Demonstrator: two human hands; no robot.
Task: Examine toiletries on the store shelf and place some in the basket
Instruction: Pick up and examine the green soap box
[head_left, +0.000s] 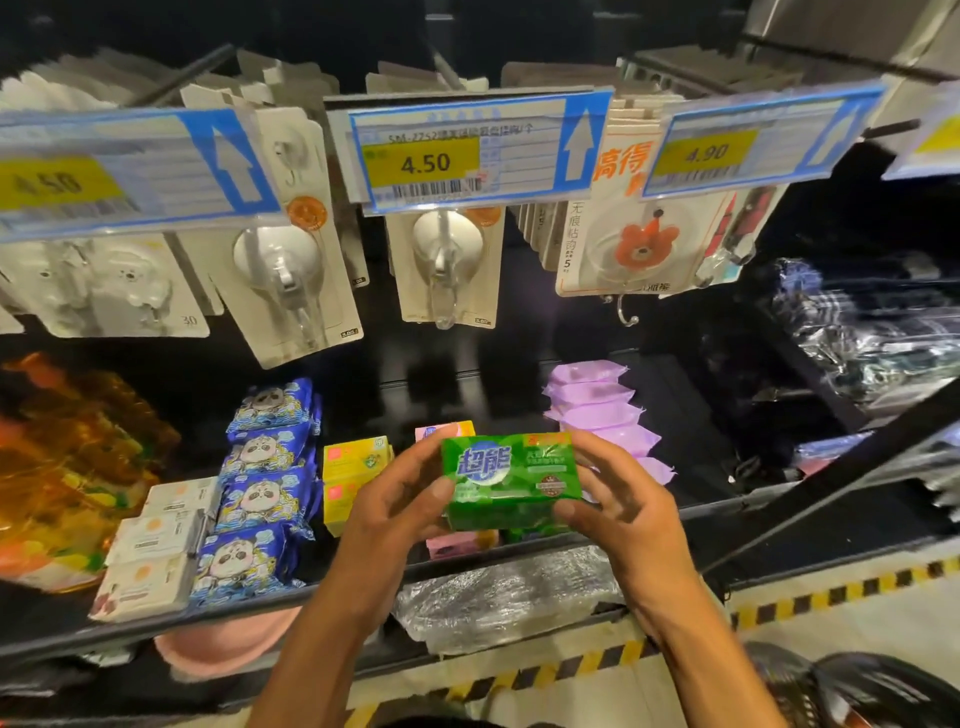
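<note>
A green soap pack (511, 480) with white and blue lettering is held up in front of the shelf, label facing me. My left hand (397, 506) grips its left end, thumb on the front. My right hand (618, 501) grips its right end with fingers curled round the edge. Behind it on the shelf lie a pink box (441, 432) and yellow boxes (353, 462). A dark basket (852, 691) shows at the bottom right corner, partly cut off by the frame.
Blue panda packs (265, 488) and white boxes (156, 545) lie left of the soap, purple packs (597, 405) to the right. Carded hooks (444, 270) hang above behind price tags (421, 161). The shelf's front rail (727, 512) runs beneath my hands. Yellow-black tape (831, 597) marks the floor.
</note>
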